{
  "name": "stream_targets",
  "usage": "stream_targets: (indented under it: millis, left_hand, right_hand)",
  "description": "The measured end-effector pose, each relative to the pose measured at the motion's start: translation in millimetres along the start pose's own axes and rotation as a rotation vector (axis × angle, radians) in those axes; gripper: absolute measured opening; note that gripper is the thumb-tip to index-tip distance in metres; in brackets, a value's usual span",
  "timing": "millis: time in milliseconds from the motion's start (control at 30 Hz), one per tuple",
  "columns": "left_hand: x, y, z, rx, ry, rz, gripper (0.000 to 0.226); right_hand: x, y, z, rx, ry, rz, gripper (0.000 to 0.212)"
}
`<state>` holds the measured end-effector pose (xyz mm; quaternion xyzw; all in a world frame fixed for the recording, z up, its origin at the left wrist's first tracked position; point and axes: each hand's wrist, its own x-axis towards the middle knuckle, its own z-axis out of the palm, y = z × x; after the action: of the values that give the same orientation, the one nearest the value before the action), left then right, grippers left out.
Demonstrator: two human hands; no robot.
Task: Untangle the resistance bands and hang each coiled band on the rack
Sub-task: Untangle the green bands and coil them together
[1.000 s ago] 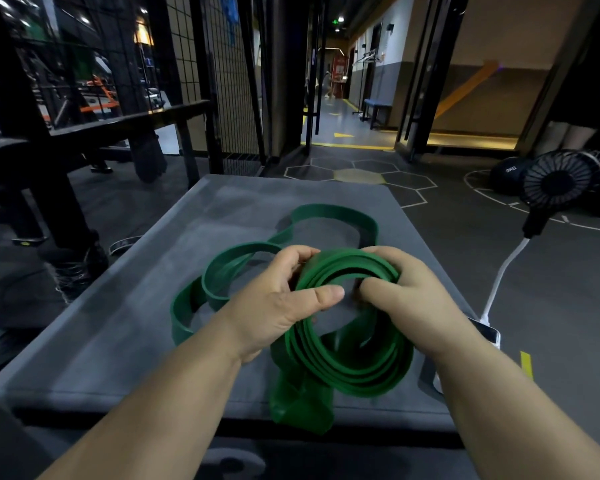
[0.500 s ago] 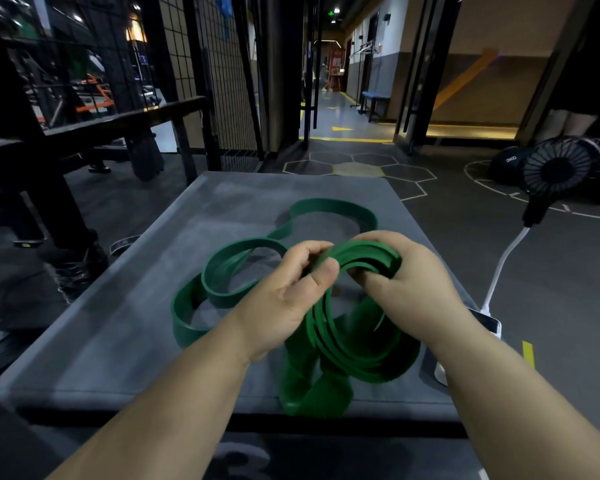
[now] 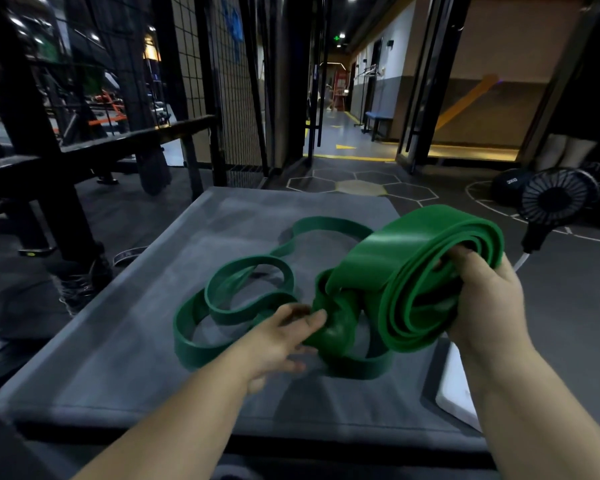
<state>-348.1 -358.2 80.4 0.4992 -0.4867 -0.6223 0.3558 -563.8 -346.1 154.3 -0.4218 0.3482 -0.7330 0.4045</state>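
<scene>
1. Rubber of the coiled green band (image 3: 413, 271) looks soft and springy; our right hand (image 3: 482, 299) grips its layers, above the desk (image 3: 118, 358).
2. Our left hand (image 3: 278, 341) touches the twisted tail (image 3: 336, 323); if it pinches, we cannot tell.
3. We would hold across all layers, otherwise it uncoils.

Right hand (image 3: 482, 303) grips coiled green band (image 3: 409, 268); left hand (image 3: 274, 344) touches its knot (image 3: 338, 329).
</scene>
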Motion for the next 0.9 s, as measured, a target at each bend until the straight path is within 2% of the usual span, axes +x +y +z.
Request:
stream_targets:
  millis: [33, 100, 167, 333, 400, 467, 533, 733, 800, 900]
  left_hand:
    - [-2, 0, 2, -0.146, -0.06, -0.085, 0.06]
    - [-1, 0, 6, -0.395, -0.1, -0.144, 0.038]
    - [2, 1, 7, -0.571, -0.013, -0.122, 0.018]
    - [7, 12, -10, -0.816, 0.147, -0.006, 0.017]
    - [5, 15, -14, -0.84, 0.149, 0.015, 0.022]
    - [2, 16, -13, -0.831, 0.139, 0.019, 0.033]
    - [0, 19, -13, -0.854, 0.177, 0.017, 0.032]
    - [1, 25, -28, -0.852, 0.386, 0.045, 0.027]
    - [1, 22, -25, -0.833, 0.345, 0.075, 0.025]
    - [-3, 21, -24, -0.673, 0.114, 0.194, 0.048]
  right_hand:
    - [1, 1, -1, 0.0, 0.008, 0.0, 0.048]
    - [3, 3, -3, -0.002, 0.021, 0.009, 0.052]
    - [5, 5, -5, 0.019, 0.036, 0.028, 0.052]
    - [11, 8, -13, 0.096, 0.117, 0.039, 0.053]
    - [13, 10, -15, 0.127, 0.154, 0.052, 0.05]
    - [15, 12, -18, 0.16, 0.203, 0.071, 0.035]
    - [16, 13, -20, 0.178, 0.254, 0.09, 0.022]
    - [17, 16, -18, 0.193, 0.276, 0.072, 0.024]
    - [17, 18, -14, 0.179, 0.246, 0.082, 0.027]
    - [18, 16, -11, 0.145, 0.246, 0.091, 0.051]
